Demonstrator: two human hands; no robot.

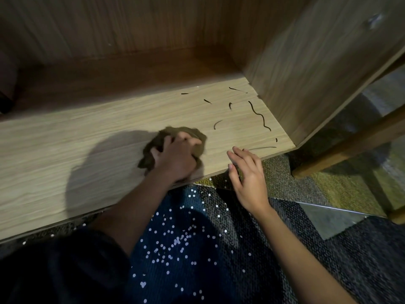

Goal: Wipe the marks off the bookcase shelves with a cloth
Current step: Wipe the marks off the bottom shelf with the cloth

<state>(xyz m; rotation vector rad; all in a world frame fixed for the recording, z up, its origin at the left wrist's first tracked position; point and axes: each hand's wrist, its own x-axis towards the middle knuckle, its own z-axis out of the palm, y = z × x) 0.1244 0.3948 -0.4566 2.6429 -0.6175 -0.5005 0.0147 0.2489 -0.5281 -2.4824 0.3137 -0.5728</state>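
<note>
A light wood bookcase shelf (87, 137) runs across the view at floor level. Several black pen marks (259, 116) lie on its right end, near the side panel. My left hand (175, 156) grips a crumpled brown cloth (157, 141) and presses it on the shelf, just left of the marks. My right hand (247, 174) has relaxed, spread fingers, with the fingertips resting on the shelf's front edge beside a long thin mark.
The bookcase's side panel (306, 62) rises at the right and its back wall (109, 29) stands behind. A wooden furniture leg (350, 145) slants across the carpet at the right. Dark sequinned fabric (186, 249) covers my lap below the shelf.
</note>
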